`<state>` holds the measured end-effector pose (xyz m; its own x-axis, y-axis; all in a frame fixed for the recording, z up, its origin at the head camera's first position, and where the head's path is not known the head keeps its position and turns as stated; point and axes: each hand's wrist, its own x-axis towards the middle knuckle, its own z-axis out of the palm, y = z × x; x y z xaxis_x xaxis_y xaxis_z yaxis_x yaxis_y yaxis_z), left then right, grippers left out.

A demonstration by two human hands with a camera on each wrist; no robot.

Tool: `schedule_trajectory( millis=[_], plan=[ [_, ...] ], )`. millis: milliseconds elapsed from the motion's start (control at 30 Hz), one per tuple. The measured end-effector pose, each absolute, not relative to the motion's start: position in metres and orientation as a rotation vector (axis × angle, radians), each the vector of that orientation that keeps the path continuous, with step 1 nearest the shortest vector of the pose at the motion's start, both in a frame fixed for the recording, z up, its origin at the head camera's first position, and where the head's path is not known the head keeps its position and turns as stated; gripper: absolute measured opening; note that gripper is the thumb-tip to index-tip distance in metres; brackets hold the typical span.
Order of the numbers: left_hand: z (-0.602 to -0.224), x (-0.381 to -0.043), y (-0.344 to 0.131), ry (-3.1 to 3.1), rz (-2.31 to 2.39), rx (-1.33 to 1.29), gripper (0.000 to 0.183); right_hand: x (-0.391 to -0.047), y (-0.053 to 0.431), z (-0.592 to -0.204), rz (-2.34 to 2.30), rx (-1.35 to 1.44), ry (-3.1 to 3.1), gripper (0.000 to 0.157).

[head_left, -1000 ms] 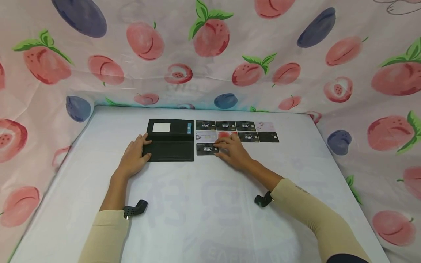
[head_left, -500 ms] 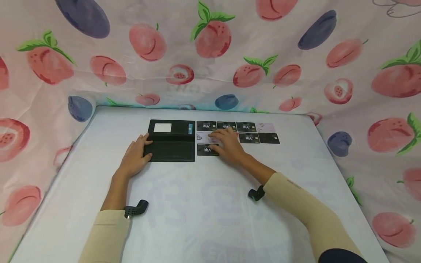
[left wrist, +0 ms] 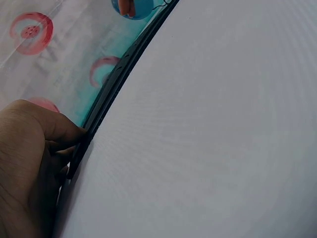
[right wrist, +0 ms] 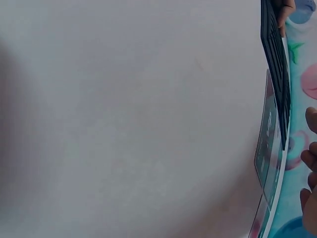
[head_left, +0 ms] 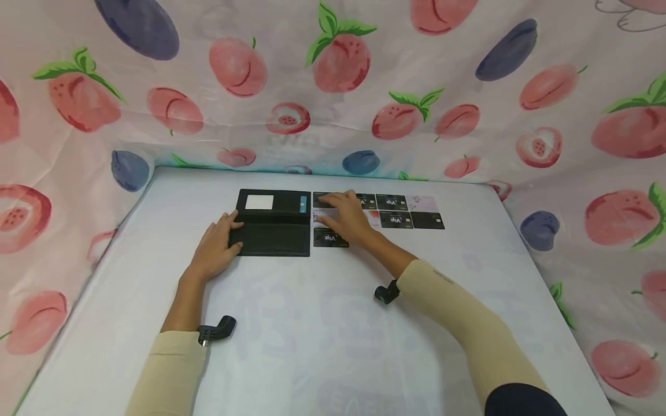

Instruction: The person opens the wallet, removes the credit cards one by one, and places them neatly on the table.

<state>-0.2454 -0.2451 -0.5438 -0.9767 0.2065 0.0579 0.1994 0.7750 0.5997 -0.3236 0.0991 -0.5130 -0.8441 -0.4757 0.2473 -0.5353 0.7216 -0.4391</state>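
An open black wallet [head_left: 276, 240] lies flat on the white table, a white square and a small blue piece showing in its upper half. My left hand [head_left: 212, 245] rests at its left edge, thumb and fingertips touching it. The left wrist view shows that edge beside the fingers. To the wallet's right, cards lie in rows. Over the left end of the upper two rows is my right hand [head_left: 350, 219], fingers extended, partly hiding a black card [head_left: 319, 197], a pale card [head_left: 316, 218] and a red-patterned card [head_left: 374, 218]. Whether its fingertips touch them, I cannot tell.
More black Vip cards [head_left: 396, 220], a pink card [head_left: 422, 203] and a plain black card [head_left: 428, 221] continue rightward. One black Vip card [head_left: 329, 238] lies in the nearest row. A fruit-print cloth [head_left: 291, 63] hangs behind the table [head_left: 302, 335].
My right hand has moved left and away from me, from the nearest Vip card to the top row's left end. The left hand stays on the wallet. The cards look unmoved.
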Motion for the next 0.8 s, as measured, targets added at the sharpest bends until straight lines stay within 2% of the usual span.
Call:
schedule_trajectory(
  millis=[800],
  plan=[
    [-0.543, -0.246, -0.246, 2.939, 1.008, 0.338, 0.061, -0.351, 0.059, -0.517, 0.459, 0.748, -3.052, 0.057]
  ],
)
